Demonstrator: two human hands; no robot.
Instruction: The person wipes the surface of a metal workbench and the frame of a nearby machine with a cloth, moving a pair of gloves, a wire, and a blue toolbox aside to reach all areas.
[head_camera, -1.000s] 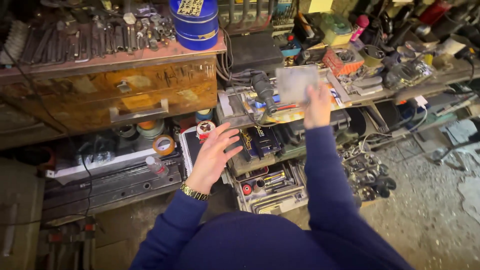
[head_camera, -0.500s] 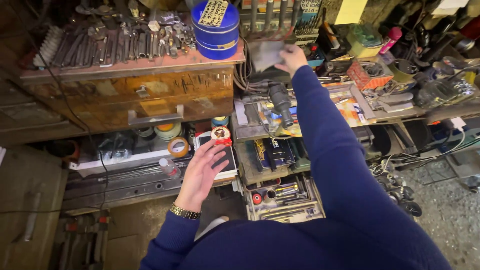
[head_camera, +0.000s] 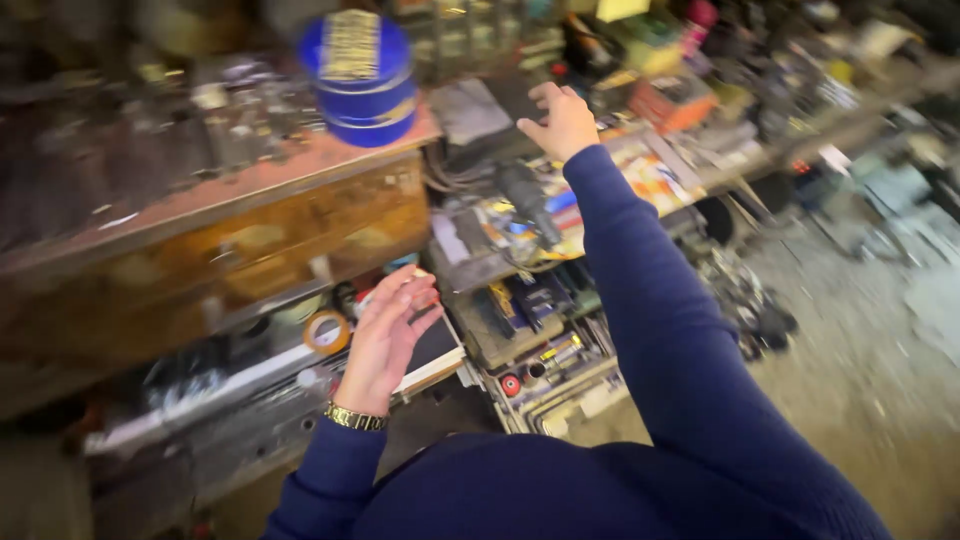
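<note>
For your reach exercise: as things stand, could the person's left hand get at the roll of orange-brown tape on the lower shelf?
Probably yes. The left hand hovers open and empty just right of the roll of orange-brown tape, with nothing visible between them, though the picture is blurred.

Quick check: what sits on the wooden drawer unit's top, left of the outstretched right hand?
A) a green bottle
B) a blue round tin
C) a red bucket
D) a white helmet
B: a blue round tin stands on the wooden drawer unit, left of the right hand.
</note>
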